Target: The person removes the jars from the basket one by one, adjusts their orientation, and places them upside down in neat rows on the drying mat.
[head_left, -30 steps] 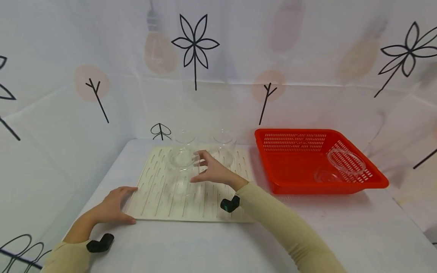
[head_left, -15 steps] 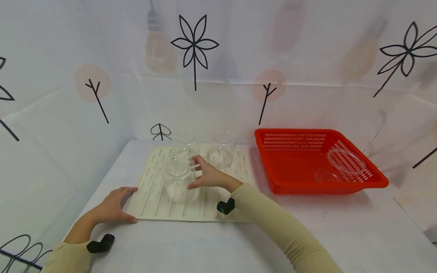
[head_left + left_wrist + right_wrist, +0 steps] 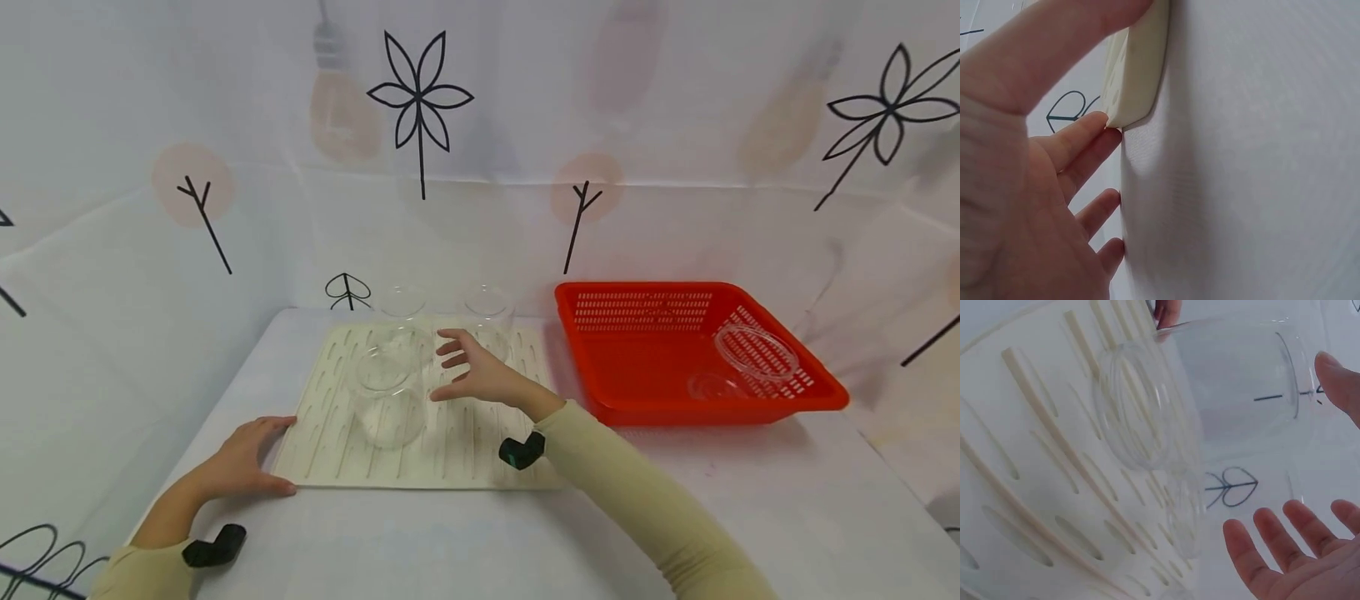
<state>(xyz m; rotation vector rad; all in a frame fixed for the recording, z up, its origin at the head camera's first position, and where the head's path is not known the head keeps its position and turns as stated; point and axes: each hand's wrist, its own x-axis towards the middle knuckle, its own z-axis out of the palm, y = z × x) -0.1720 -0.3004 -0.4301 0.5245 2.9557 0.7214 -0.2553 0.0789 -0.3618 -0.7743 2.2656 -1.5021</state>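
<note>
Drawn off to the right since half a second ago, the right hand [image 3: 483, 375] has let go of the front clear cup [image 3: 386, 398], which appears to stay put on the ribbed mat [image 3: 480, 458]. I judge that cup to be set down, its shifting over for now.

Starting from the left, the left hand [image 3: 240, 462] is where it was: fingers and thumb spread around the mat's near left corner, touching its edges and not curled, probably to steady it. Next comes the front clear cup, standing by itself, nearer than the back left cup [image 3: 403, 310] and the back right cup [image 3: 487, 310]. Just right of it hangs the right hand, released and holding nothing, thumb and fingers apart, facing the cup across a small gap. Farthest right, the red basket [image 3: 660, 414] holds clear pieces [image 3: 757, 353], too see-through for me to count.
</note>
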